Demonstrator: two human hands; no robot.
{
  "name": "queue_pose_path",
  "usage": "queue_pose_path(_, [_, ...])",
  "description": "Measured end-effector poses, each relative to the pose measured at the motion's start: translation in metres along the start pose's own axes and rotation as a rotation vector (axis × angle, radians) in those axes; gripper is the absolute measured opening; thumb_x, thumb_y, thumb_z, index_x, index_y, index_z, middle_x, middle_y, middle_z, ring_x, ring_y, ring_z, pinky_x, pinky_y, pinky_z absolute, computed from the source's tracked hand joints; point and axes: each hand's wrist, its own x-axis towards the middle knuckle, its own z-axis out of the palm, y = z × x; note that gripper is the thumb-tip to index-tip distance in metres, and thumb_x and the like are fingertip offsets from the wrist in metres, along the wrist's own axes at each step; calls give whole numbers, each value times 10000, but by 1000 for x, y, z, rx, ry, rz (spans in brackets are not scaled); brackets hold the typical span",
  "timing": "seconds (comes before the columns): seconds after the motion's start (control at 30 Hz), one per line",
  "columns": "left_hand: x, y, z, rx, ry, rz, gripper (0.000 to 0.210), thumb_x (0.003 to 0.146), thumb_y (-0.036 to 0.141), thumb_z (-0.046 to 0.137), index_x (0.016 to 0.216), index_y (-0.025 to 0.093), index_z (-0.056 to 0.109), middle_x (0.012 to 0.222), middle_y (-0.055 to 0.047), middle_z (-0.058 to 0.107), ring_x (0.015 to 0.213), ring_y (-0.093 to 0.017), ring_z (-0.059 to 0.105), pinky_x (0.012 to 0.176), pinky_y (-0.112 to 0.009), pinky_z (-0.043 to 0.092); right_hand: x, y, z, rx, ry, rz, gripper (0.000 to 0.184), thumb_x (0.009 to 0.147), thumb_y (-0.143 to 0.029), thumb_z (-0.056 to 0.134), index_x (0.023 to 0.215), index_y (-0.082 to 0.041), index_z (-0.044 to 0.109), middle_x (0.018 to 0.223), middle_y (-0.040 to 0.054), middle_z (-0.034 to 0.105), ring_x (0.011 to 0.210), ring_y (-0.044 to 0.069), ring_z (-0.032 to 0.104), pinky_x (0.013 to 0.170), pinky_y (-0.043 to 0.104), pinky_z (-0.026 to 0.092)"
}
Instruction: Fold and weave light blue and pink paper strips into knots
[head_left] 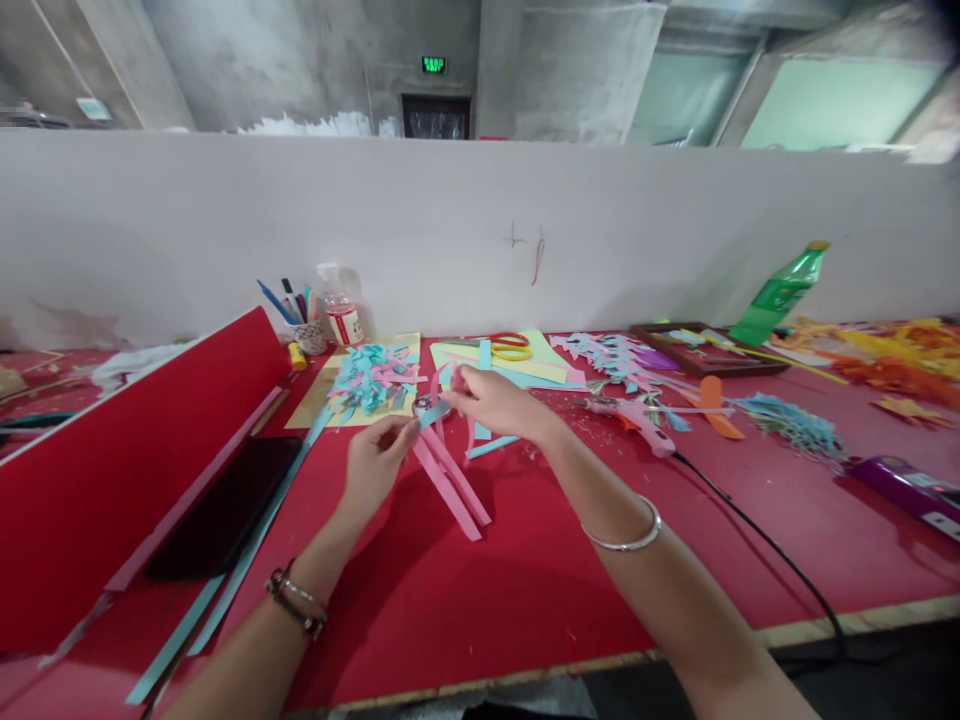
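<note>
Over the middle of the red table, my left hand point(375, 458) pinches one end of a short light-blue paper strip point(433, 413). My right hand point(495, 398) is close by at the strip's other end, thumb and fingers pressed together, with a curled pink paper strip point(442, 378) at its fingertips. Below the hands, long pink paper strips point(454, 490) slant down across the table. A small round object point(421, 404) is partly hidden behind the blue strip. Just beyond my left hand is a pile of blue and pink paper pieces point(373, 378) on a yellowish sheet.
Yellow-and-red-handled scissors point(511, 347) lie on paper sheets behind my right hand. A pink glue gun point(637, 422) with a black cable is at right. On the left are a black phone point(225, 510) and a red board point(142, 480). A green bottle point(784, 295) leans at far right.
</note>
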Motion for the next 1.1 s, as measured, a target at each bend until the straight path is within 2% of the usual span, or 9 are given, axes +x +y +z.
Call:
queue_pose_path(0.1, [-1,2,0,9,28,28,176,703,296,492,659,140,562,466,46,439,403,-56,364,397,-167,291,3,4,1,-15,-194,10,391,760,-505,340,673,-161,504,556,15,467,489,107,406,477,254,298])
queue_pose_path(0.23, [-2,1,-1,-17,60,45,162,707,290,492,671,146,558,456,51,429,409,-60,375,408,-172,298,7,10,5,149,-356,-12,389,748,-511,363,697,-165,533,664,30,526,593,128,458,547,269,357])
queue_pose_path(0.4, [0,-1,-3,-71,93,25,168,708,296,489,668,146,555,440,51,426,415,-66,392,422,-178,312,10,12,17,589,-332,-5,287,777,-411,395,775,-168,548,849,35,558,815,130,491,752,269,383])
queue_pose_path(0.5, [1,-2,-3,-97,132,12,164,701,294,493,676,146,559,432,50,436,406,-66,400,415,-177,314,13,12,25,841,-299,35,267,790,-372,394,760,-157,550,821,36,567,827,117,502,794,267,379])
queue_pose_path(0.57, [2,-3,-3,-120,151,4,159,698,291,496,688,145,559,422,53,440,394,-64,405,412,-176,317,14,13,29,908,-291,19,258,783,-358,414,709,-148,544,765,34,568,783,110,513,790,265,380])
queue_pose_path(0.7, [3,-5,-3,-200,174,-18,152,691,289,505,684,145,553,457,50,469,408,-60,436,435,-171,349,15,15,31,895,-266,-76,254,783,-342,416,659,-142,511,677,15,545,670,90,508,726,251,389])
queue_pose_path(0.87, [4,-7,-3,-290,201,-64,145,682,289,517,671,146,543,494,50,475,445,-61,455,470,-171,378,13,10,29,747,-252,-137,294,792,-342,384,596,-142,474,600,-12,487,574,70,463,631,223,376])
queue_pose_path(0.97, [5,-7,-4,-273,196,-74,139,680,282,522,657,146,539,495,52,464,444,-58,450,469,-169,372,12,5,30,640,-230,-134,295,787,-349,383,589,-146,465,589,-21,472,558,67,446,596,214,360])
queue_pose_path(1.1, [5,-8,-4,-246,179,-57,144,688,279,512,636,146,534,483,52,455,427,-60,447,458,-174,367,14,5,35,598,-132,-114,255,772,-349,402,640,-147,483,603,-18,492,562,71,460,579,209,365])
